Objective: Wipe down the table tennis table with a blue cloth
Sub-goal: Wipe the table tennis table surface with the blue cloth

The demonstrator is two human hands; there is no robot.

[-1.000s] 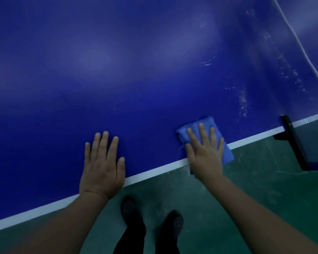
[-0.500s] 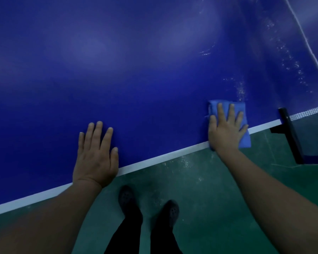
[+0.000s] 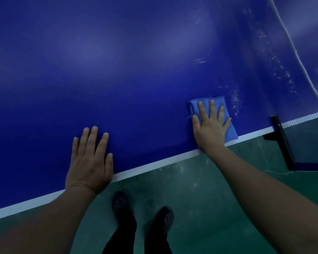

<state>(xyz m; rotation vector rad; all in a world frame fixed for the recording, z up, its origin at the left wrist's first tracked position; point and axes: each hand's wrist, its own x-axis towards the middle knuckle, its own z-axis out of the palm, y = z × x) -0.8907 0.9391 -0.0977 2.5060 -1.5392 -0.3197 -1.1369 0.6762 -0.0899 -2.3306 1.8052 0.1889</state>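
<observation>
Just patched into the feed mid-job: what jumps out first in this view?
The glossy dark-blue table tennis table fills most of the view, its white edge line running diagonally above the green floor. Near that edge the right hand presses flat on a folded light-blue cloth, with white specks scattered just right of it. The left hand rests flat on the bare surface, and a black net post stands at far right.

Both hands lie palm-down with straight, slightly spread fingers pointing toward 12 o'clock, the left hand (image 3: 89,162) at 7 o'clock of the right hand (image 3: 210,125), forearms extended.
</observation>
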